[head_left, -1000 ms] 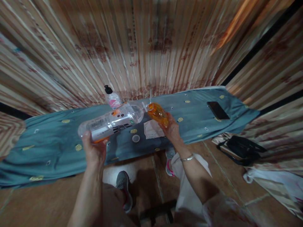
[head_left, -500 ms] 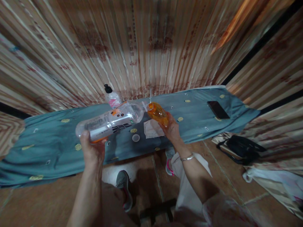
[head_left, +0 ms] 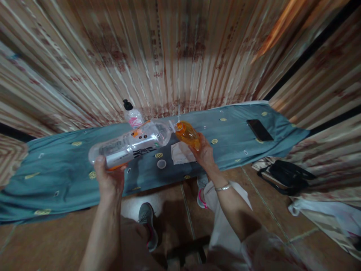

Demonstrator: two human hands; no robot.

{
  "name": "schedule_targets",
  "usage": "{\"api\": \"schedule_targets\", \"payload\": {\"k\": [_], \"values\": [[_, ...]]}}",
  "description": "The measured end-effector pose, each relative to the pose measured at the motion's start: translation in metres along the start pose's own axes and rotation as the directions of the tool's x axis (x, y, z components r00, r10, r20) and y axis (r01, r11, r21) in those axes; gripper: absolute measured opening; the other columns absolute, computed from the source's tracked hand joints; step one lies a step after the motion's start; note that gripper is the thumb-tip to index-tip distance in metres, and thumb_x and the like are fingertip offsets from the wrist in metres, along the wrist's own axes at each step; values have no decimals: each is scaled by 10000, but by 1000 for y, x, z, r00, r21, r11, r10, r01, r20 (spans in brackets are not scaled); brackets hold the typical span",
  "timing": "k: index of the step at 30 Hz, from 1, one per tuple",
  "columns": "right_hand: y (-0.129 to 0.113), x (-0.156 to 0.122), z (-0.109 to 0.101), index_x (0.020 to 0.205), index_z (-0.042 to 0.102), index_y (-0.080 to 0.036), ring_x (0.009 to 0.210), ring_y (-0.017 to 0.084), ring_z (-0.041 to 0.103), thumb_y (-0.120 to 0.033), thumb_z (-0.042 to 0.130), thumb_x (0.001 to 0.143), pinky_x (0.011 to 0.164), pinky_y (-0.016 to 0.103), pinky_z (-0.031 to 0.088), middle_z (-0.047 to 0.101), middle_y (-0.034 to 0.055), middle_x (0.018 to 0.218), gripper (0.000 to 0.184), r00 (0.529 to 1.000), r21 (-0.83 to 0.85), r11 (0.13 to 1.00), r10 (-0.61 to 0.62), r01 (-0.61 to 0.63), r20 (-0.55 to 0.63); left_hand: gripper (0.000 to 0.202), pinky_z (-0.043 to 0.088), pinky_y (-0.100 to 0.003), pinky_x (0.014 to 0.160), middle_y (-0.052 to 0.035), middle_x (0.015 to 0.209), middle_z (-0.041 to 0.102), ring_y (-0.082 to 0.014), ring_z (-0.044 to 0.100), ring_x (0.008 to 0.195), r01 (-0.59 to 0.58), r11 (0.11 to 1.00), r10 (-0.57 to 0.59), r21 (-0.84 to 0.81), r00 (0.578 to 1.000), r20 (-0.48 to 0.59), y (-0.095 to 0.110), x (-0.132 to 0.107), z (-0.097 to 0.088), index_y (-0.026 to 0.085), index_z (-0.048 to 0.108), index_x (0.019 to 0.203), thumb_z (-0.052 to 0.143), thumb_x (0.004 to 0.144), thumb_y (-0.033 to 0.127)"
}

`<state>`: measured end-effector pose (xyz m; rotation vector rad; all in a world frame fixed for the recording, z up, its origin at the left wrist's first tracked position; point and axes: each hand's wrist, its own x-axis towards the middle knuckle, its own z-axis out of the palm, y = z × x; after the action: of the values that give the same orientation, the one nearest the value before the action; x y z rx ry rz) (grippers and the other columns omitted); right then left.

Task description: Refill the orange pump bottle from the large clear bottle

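Note:
My left hand (head_left: 109, 177) is wrapped round the base of a large clear plastic bottle (head_left: 135, 145) with a silver and orange label. The bottle lies nearly level, its neck pointing right. In my right hand (head_left: 204, 152) is a smaller bottle of orange colour (head_left: 187, 134), tilted with its mouth up and left. The two mouths meet or almost touch; whether liquid passes between them I cannot make out. Below them, a folded white cloth or tissue (head_left: 182, 153) and a small round whitish cap (head_left: 161, 164) lie on the blue-green cloth (head_left: 67, 180).
Behind the large bottle stands a clear pump bottle (head_left: 134, 116) with a black top. A black phone (head_left: 259, 130) lies at the right of the cloth. Striped curtains (head_left: 169, 56) hang behind. On the floor at right is a black bag (head_left: 290, 177).
Both hands and both bottles hold almost the same place. The view has shifted very slightly.

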<state>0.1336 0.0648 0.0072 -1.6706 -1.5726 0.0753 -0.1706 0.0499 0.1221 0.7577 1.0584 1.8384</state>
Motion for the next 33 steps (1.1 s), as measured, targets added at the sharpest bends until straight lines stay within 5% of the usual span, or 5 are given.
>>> {"api": "schedule_targets", "payload": {"k": [10, 19, 33], "values": [[0, 0, 0, 1431, 511, -94, 1237, 329, 669, -489, 592, 985, 1103, 526, 539, 669, 248, 1365, 601, 999, 8, 1000, -23, 23, -28, 614, 378, -179, 383, -34, 919, 692, -149, 583, 694, -15, 1000, 14, -5, 998, -63, -2, 4, 2, 183, 702, 798, 856, 432, 652], [0, 1, 0, 1446, 492, -94, 1259, 339, 659, -433, 614, 979, 1101, 526, 541, 653, 254, 1383, 591, 1000, 14, 1000, -20, 20, -23, 580, 349, -160, 385, -71, 965, 720, -148, 575, 700, -37, 999, 37, 10, 999, -27, -3, 5, 1, 171, 718, 785, 832, 500, 664], [-2, 0, 0, 1441, 500, -102, 1242, 342, 671, -443, 600, 986, 1087, 534, 555, 665, 252, 1372, 577, 999, -5, 1000, -17, 17, -33, 631, 402, -158, 351, -27, 895, 683, -135, 594, 671, -23, 1000, 23, -9, 999, -42, 0, 3, 4, 171, 702, 771, 880, 424, 667]]}}
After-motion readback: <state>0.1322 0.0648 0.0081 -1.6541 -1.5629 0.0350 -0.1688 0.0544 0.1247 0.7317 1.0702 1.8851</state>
